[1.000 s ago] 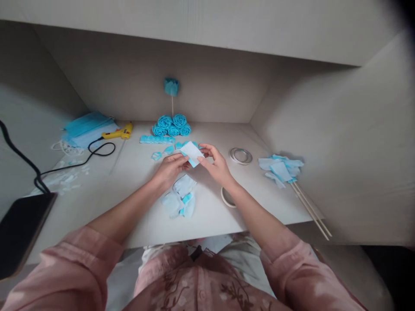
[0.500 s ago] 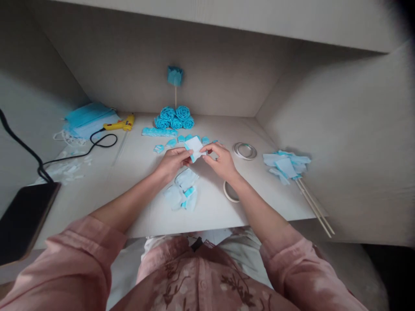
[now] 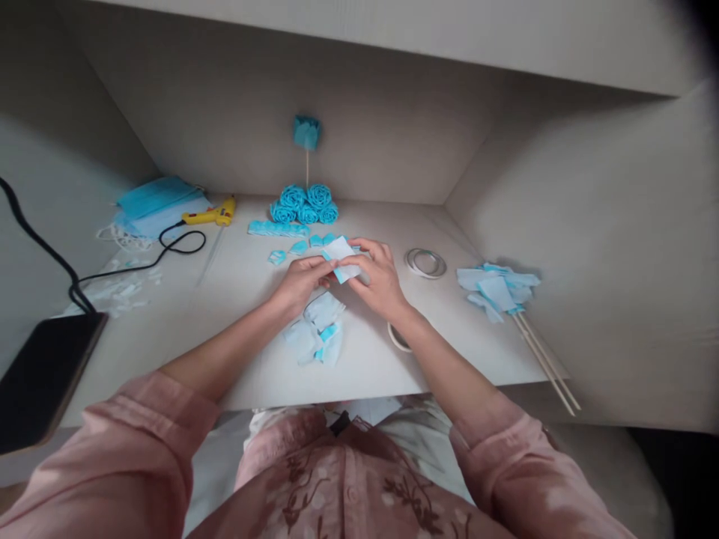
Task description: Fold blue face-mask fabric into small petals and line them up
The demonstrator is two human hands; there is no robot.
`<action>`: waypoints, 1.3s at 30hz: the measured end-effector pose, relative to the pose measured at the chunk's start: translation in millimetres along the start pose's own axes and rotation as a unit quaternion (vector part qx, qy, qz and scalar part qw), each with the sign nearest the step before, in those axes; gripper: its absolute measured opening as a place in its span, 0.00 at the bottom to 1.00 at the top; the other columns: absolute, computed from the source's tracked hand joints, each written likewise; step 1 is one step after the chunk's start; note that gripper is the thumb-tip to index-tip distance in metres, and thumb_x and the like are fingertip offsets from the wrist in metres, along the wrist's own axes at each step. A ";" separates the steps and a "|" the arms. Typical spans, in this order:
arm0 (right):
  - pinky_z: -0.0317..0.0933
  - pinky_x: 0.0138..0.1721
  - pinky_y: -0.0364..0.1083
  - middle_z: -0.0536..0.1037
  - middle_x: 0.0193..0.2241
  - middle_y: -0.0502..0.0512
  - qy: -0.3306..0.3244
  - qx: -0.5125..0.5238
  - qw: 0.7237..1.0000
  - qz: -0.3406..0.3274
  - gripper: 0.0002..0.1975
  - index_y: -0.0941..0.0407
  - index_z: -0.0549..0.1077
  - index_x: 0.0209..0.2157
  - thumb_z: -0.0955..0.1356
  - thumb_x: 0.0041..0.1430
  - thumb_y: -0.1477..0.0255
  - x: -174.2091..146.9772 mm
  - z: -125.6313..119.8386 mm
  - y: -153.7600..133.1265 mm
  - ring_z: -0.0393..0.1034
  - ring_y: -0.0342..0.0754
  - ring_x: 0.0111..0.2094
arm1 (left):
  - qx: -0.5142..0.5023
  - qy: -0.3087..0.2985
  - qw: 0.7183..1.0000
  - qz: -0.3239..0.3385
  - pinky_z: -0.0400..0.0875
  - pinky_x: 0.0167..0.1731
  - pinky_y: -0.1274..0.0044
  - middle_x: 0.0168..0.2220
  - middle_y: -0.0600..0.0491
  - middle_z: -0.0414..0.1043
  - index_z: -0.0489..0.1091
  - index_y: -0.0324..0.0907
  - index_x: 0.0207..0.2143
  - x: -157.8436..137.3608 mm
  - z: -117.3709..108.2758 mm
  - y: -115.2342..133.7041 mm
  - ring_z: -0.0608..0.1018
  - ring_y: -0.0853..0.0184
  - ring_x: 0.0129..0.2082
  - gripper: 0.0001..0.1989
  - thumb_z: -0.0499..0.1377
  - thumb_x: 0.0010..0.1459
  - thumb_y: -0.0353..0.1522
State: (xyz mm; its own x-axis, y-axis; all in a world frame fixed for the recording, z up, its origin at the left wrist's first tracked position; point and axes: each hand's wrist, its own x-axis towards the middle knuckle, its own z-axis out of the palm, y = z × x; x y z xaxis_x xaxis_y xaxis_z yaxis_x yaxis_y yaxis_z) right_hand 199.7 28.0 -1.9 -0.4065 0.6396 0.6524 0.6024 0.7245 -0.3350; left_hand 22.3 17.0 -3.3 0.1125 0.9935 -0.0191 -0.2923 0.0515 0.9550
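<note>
You held the white-and-blue piece [image 3: 347,260] above the bench [image 3: 359,370], clamped by the fingers of your left hand [image 3: 299,284] and right hand [image 3: 383,283]. The right fingers had shifted inward from its edge, so its handling seemed unfinished.

A pale table [image 3: 371,367] stands between a plain grey left wall [image 3: 50,150], back wall [image 3: 382,142] and right wall [image 3: 607,239]; a panel [image 3: 393,22] overhangs it, in dim light.

Table [image 3: 365,374]: masks [image 3: 160,197] far left, glue gun [image 3: 213,215] just right. Roses [image 3: 307,212] far middle, scraps [image 3: 306,340] near middle, sheet [image 3: 344,251] between. Rings [image 3: 410,265] right, sticks [image 3: 538,353] farther right.
</note>
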 end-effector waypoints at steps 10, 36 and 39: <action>0.56 0.57 0.56 0.74 0.49 0.56 0.049 0.158 0.981 0.102 0.05 0.52 0.74 0.31 0.69 0.59 0.66 0.2 5.3 1.1 0.66 0.53 0.53 | 0.009 -0.006 1.000 0.008 0.62 0.30 0.76 0.27 0.51 0.73 0.75 0.38 0.25 -1.3 0.5 -3.2 0.73 0.69 0.29 0.14 0.69 0.46 0.40; 0.63 0.55 0.54 0.76 0.48 0.56 -0.049 0.416 0.881 0.219 0.29 0.49 0.64 0.59 0.67 0.58 0.57 3.4 4.2 11.2 0.70 0.52 0.52 | 0.033 -0.002 0.999 0.010 0.63 0.30 0.76 0.29 0.51 0.77 0.76 0.39 0.28 -1.5 0.5 -3.6 0.73 0.70 0.28 0.11 0.67 0.47 0.38; 0.64 0.53 0.54 0.75 0.50 0.57 -0.054 0.378 0.901 0.206 0.31 0.49 0.61 0.61 0.68 0.58 0.58 2.1 4.3 13.0 0.70 0.51 0.49 | 0.028 -0.004 1.000 0.008 0.63 0.30 0.76 0.28 0.51 0.76 0.75 0.39 0.28 -1.2 -0.3 -1.4 0.73 0.70 0.28 0.10 0.66 0.47 0.37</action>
State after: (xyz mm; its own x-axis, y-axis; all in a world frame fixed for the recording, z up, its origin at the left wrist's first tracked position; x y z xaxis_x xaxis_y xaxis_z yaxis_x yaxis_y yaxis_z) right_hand 203.7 39.9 -7.8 -0.3444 0.8858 0.3110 0.0945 0.3623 -0.9273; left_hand 22.3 15.8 -4.7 0.1155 0.9933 -0.0007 -0.2410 0.0287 0.9701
